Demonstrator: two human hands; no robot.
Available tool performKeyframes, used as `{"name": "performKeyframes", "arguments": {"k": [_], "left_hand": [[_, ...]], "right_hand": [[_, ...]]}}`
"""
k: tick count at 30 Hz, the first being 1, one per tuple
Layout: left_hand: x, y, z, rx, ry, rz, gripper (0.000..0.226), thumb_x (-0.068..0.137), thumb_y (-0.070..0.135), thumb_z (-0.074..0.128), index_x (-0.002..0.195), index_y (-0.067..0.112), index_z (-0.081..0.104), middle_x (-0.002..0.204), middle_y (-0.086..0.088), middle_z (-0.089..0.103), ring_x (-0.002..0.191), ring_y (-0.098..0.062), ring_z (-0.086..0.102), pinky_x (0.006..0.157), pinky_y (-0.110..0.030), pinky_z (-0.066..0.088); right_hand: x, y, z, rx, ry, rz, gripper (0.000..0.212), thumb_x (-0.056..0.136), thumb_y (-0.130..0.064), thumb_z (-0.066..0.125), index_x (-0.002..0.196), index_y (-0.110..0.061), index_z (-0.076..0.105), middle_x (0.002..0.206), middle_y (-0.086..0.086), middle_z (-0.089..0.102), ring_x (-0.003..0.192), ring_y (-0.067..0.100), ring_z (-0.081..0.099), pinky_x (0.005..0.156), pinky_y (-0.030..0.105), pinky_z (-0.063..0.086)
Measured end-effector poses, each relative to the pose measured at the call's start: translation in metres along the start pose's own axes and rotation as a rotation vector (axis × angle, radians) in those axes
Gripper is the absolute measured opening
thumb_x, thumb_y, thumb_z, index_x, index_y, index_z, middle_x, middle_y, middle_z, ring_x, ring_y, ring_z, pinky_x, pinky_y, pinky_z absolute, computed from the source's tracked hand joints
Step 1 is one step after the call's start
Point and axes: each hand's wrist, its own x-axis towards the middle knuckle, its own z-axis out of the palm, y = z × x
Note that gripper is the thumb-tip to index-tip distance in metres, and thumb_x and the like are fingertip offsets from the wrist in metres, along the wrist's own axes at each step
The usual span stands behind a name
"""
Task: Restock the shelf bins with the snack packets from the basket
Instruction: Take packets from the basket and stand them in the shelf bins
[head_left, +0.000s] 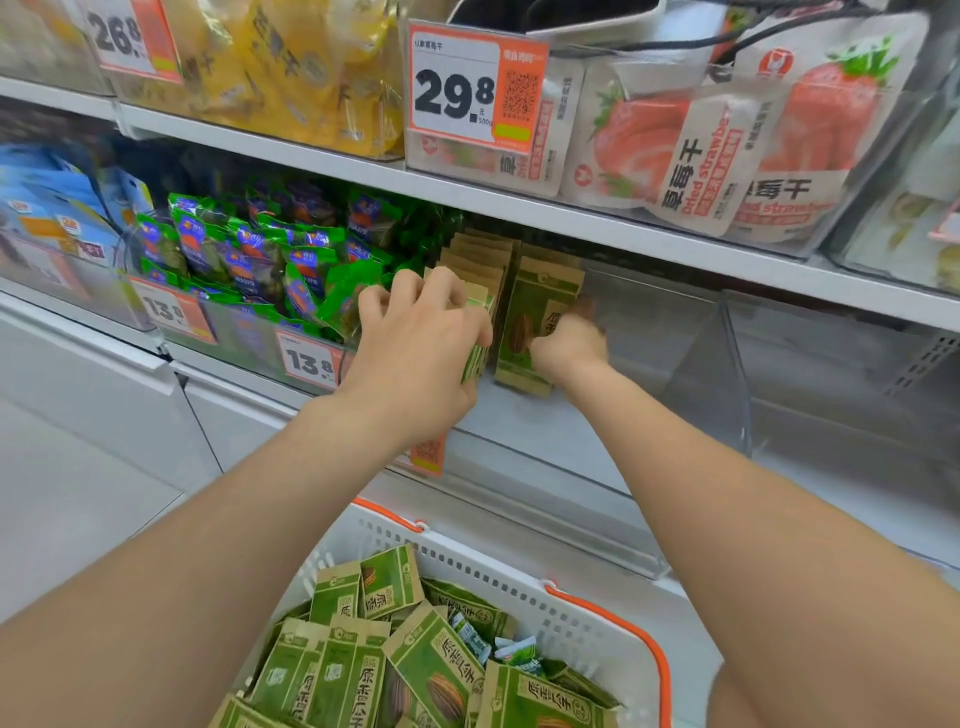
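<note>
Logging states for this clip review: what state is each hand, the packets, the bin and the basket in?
left hand, grips the packet bundle.
packet bundle, upright, at the front of the bin's left row.
right hand, fingers curled on the front packet.
front packet, standing upright, leading the second row.
clear bin, partly filled, right part bare.
basket, many packets lying loose inside.

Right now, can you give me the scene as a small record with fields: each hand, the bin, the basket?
left hand: grips a packet stack in the left row
right hand: curled at the front packet of the right row; grip blurred
bin: clear, two upright packet rows at its left side
basket: white, orange handles, many green packets inside
</note>
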Motion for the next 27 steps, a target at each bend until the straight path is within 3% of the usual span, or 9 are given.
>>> {"name": "performKeyframes", "arguments": {"k": [3, 5, 7, 10, 14, 20, 24, 27], "left_hand": [[0.0, -0.001, 0.0, 0.021, -0.01, 0.01, 0.041, 0.079, 0.031, 0.079, 0.116, 0.038, 0.063, 0.135, 0.002, 0.039, 0.124, -0.029, 0.036, 0.104, -0.05, 0.026], [-0.001, -0.002, 0.0, 0.036, -0.014, 0.018, 0.041, 0.079, 0.031, 0.079, 0.116, 0.038, 0.063, 0.137, 0.002, 0.038, 0.125, -0.029, 0.036, 0.105, -0.051, 0.026], [-0.001, -0.002, -0.001, 0.044, -0.017, 0.026, 0.04, 0.079, 0.031, 0.079, 0.115, 0.038, 0.064, 0.138, 0.002, 0.038, 0.125, -0.029, 0.036, 0.106, -0.051, 0.026], [-0.001, -0.003, -0.001, 0.045, -0.023, 0.034, 0.039, 0.079, 0.033, 0.078, 0.114, 0.039, 0.064, 0.139, 0.002, 0.037, 0.126, -0.029, 0.036, 0.107, -0.052, 0.026], [-0.001, -0.003, -0.001, 0.049, -0.023, 0.04, 0.038, 0.08, 0.034, 0.078, 0.115, 0.039, 0.064, 0.14, 0.002, 0.037, 0.126, -0.029, 0.035, 0.107, -0.051, 0.026], [-0.003, -0.003, -0.002, 0.043, -0.011, 0.039, 0.035, 0.082, 0.035, 0.077, 0.115, 0.038, 0.065, 0.141, 0.001, 0.038, 0.126, -0.029, 0.037, 0.108, -0.053, 0.026], [-0.005, -0.004, -0.002, 0.028, -0.012, 0.033, 0.035, 0.082, 0.036, 0.077, 0.114, 0.039, 0.065, 0.141, 0.001, 0.038, 0.126, -0.029, 0.037, 0.107, -0.054, 0.027], [-0.007, -0.005, -0.003, 0.014, -0.006, 0.034, 0.041, 0.082, 0.035, 0.077, 0.12, 0.036, 0.064, 0.146, 0.0, 0.038, 0.132, -0.03, 0.036, 0.109, -0.053, 0.026]], "right_hand": [[0.001, -0.006, 0.007, 0.009, 0.048, 0.038, 0.09, 0.095, -0.014, 0.066, 0.162, -0.016, 0.007, 0.16, 0.022, 0.025, 0.139, 0.045, 0.041, 0.106, 0.047, 0.045], [-0.002, -0.011, 0.009, 0.032, 0.031, 0.048, 0.094, 0.097, -0.008, 0.062, 0.163, -0.016, -0.004, 0.166, 0.024, 0.008, 0.146, 0.047, 0.031, 0.109, 0.045, 0.042], [-0.001, -0.012, 0.013, 0.054, 0.013, 0.014, 0.097, 0.097, -0.006, 0.06, 0.162, -0.01, -0.013, 0.165, 0.026, 0.012, 0.148, 0.044, 0.032, 0.111, 0.044, 0.042], [-0.002, -0.012, 0.018, 0.09, -0.025, -0.002, 0.102, 0.094, -0.008, 0.061, 0.159, -0.003, -0.018, 0.154, 0.025, 0.036, 0.137, 0.041, 0.046, 0.108, 0.043, 0.047], [-0.002, -0.011, 0.016, 0.143, -0.052, 0.022, 0.098, 0.094, -0.012, 0.06, 0.158, -0.002, -0.013, 0.151, 0.023, 0.042, 0.137, 0.04, 0.045, 0.109, 0.042, 0.046], [0.001, -0.005, 0.009, 0.23, -0.012, 0.034, 0.082, 0.093, -0.03, 0.064, 0.151, -0.006, 0.013, 0.145, 0.02, 0.047, 0.132, 0.039, 0.048, 0.104, 0.043, 0.048], [-0.002, -0.007, 0.008, 0.134, -0.068, 0.036, 0.093, 0.09, -0.046, 0.06, 0.158, 0.0, 0.016, 0.15, 0.018, 0.046, 0.139, 0.038, 0.043, 0.11, 0.044, 0.047], [-0.001, -0.005, 0.006, 0.077, -0.102, 0.052, 0.099, 0.075, -0.062, 0.056, 0.154, -0.006, 0.037, 0.151, 0.015, 0.049, 0.134, 0.037, 0.049, 0.108, 0.044, 0.049]]}}
